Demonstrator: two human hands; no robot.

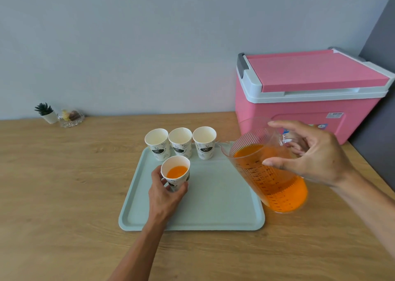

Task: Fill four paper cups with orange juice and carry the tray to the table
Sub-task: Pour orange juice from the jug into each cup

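At centre frame, on the pale green plastic tray (pixel 213 212), the left hand (pixel 164 193) has its fingers curled round a printed white paper cup (pixel 178 181) that is partly filled with orange juice (pixel 177 172). The right hand (pixel 316 156), at right of frame, is clamped on the handle and wall of a clear ribbed plastic measuring jug (pixel 273 174), which is tilted with its spout over the tray's right rim, well apart from any cup.

The likeliest slip is juice running from the spout onto the tray if the jug tips further before a cup is under it; the liquid already sits close to the lip. A hard squeeze could buckle the thin held cup and push juice over its rim. Three empty paper cups (pixel 180 144) stand side by side at the tray's far edge; being light, they would probably topple if the jug or a wrist brushes them. Whether the jug's base rests on the wooden worktop (pixel 64 184) I cannot tell.

The juice looks opaque and bright orange. More than half of the jug is full, behind black measuring marks.
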